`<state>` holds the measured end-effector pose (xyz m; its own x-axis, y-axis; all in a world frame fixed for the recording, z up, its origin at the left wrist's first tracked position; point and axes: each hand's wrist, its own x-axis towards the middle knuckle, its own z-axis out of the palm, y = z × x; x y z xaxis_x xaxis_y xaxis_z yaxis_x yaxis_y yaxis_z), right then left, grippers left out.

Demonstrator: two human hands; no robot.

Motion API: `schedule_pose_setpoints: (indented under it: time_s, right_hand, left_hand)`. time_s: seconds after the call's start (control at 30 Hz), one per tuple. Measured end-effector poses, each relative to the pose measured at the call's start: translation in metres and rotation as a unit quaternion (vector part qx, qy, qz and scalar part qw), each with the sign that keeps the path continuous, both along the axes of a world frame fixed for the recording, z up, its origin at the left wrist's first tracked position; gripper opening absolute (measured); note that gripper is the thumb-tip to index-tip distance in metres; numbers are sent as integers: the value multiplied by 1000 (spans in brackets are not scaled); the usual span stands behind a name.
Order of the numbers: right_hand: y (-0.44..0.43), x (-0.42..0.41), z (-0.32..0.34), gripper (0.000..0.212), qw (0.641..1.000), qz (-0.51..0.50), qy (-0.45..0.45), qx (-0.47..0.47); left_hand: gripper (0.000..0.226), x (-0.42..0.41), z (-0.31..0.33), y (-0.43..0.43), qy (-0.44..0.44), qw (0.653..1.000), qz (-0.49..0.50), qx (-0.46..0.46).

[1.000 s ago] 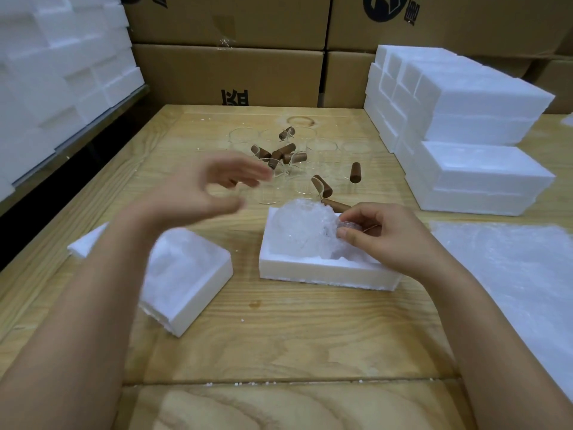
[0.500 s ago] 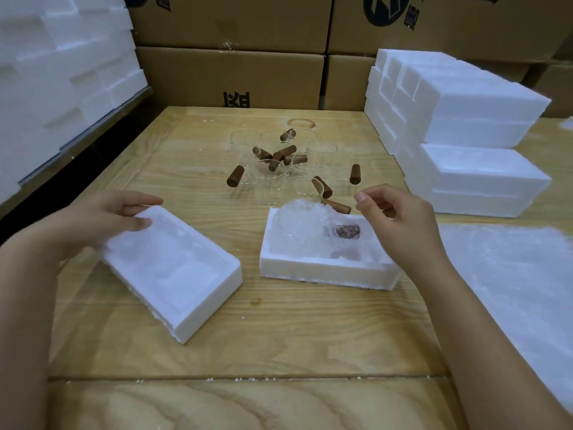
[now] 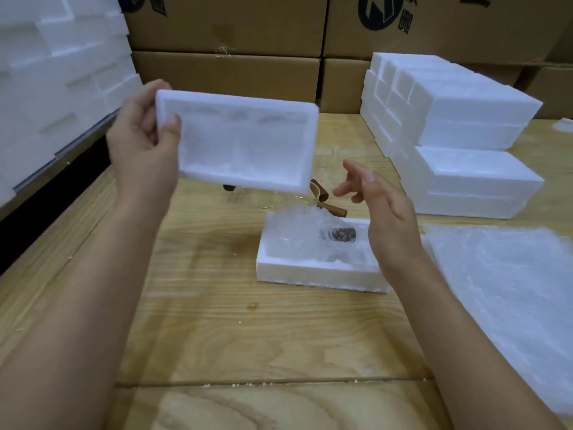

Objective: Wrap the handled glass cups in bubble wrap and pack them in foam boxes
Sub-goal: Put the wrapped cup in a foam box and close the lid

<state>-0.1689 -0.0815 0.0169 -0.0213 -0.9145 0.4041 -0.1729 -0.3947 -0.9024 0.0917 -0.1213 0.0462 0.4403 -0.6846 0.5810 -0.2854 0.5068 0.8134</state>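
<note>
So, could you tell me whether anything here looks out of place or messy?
Only small things: the bubble-wrapped cup bulges above the far rim of the open foam box, and white foam crumbs lie scattered along a plank seam of the table.

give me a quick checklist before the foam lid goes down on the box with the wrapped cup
1. Grip on lid: left hand holds the foam lid by its left end, thumb inside the hollow: ok.
2. Lid facing: hollow faces the camera, not down over the foam box: not ok.
3. Wrapped cup seated: it lies in the box, but the wrap bulges at the far rim: cannot tell.
4. Box top clear: right hand, open, hovers over the right end: not ok.
5. Far rim clear: a loose cup handle lies close behind it; touching or apart: cannot tell.
</note>
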Motion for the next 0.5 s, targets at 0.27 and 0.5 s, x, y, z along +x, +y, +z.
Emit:
schedule_pose_setpoints:
  time_s: [0.27, 0.5]
  right_hand:
    - [-16, -13, 5, 57, 989, -4, -124, 84]
    - [-15, -38, 5, 49, 937, -11, -311, 159]
  left_hand:
    - [34, -64, 4, 5, -16, 971, -214, -102]
    - [32, -77, -7, 20, 138, 934, -327, -33]
